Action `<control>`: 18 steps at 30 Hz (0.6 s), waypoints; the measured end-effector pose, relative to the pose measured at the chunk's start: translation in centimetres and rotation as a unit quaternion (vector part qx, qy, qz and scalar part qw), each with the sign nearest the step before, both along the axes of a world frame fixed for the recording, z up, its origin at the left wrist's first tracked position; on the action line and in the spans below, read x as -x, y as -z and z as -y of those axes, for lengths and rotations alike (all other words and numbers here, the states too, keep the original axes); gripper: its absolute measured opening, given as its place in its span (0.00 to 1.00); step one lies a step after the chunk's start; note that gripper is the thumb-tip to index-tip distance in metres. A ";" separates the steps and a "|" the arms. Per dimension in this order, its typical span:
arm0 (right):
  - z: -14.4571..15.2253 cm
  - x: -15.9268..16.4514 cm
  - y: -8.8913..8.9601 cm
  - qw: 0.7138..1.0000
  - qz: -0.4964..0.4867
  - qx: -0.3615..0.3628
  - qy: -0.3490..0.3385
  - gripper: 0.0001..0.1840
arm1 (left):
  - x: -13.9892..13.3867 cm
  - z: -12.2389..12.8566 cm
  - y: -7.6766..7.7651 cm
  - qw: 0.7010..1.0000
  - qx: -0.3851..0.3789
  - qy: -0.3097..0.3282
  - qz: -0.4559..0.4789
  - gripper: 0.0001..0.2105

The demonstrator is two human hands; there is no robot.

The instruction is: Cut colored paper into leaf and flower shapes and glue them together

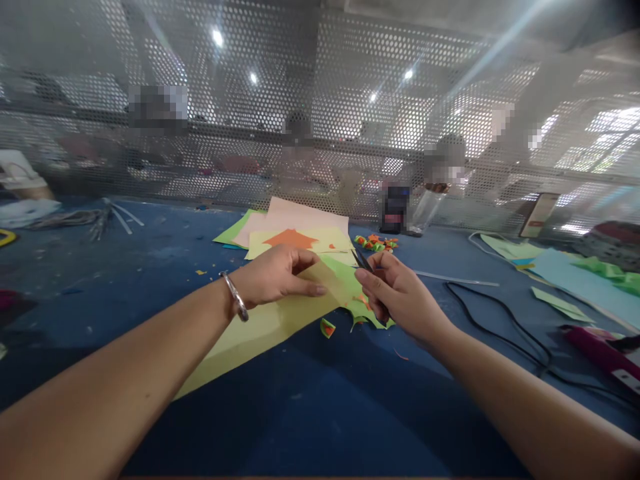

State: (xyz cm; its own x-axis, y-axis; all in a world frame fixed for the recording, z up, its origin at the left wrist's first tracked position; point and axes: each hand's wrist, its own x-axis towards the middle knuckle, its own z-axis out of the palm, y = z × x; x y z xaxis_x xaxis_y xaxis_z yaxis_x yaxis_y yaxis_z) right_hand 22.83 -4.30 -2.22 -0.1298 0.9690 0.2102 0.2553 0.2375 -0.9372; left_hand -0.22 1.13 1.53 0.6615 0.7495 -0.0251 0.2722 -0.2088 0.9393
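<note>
My left hand [273,275], with a silver bracelet at the wrist, pinches a large yellow paper sheet [245,343] between thumb and fingers. My right hand [397,290] is closed around small dark scissors [364,261], whose blades point up and left beside the sheet's right end. Their handles are mostly hidden by the fingers. Under that end lies a cut green paper [367,313] with orange scraps. A small folded green-and-orange piece [327,327] rests just in front. Behind the scissors sits a heap of similar pieces [377,243].
Pink sheets [310,219], pale yellow paper and an orange piece [290,238] are stacked behind my hands. At right are a black cord [505,310], a magenta tool [603,353] and a light blue sheet [590,280]. A perforated metal screen [320,100] stands along the table's back.
</note>
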 end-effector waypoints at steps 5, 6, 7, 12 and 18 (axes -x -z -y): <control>-0.2 -0.2 0.2 0.999 0.028 -0.014 0.015 0.20 | 0.4 -0.5 0.2 0.999 0.025 -0.032 0.000 0.11; -0.2 -0.3 0.2 0.999 0.041 -0.014 0.017 0.21 | 0.3 -0.4 0.2 0.998 0.043 -0.039 0.017 0.11; -0.3 -0.3 0.3 0.998 0.053 -0.014 0.019 0.21 | 0.2 -0.4 0.3 0.997 0.058 -0.048 0.032 0.11; -0.2 -0.3 0.3 0.997 0.075 -0.012 0.001 0.22 | 0.0 -0.3 0.6 0.987 0.116 -0.055 0.093 0.10; 0.1 -0.1 -0.1 0.997 0.073 -0.034 -0.015 0.20 | 0.2 -0.6 0.7 0.988 0.103 -0.072 0.087 0.12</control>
State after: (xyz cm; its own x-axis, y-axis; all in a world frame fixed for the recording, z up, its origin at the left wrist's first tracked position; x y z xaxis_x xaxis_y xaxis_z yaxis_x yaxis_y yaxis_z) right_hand 22.94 -4.44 -2.11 -0.1919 0.9483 0.2526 0.3802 0.3092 -0.8717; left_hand -0.38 1.77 0.84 0.5564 0.8268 -0.0826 0.1153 0.0216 0.9931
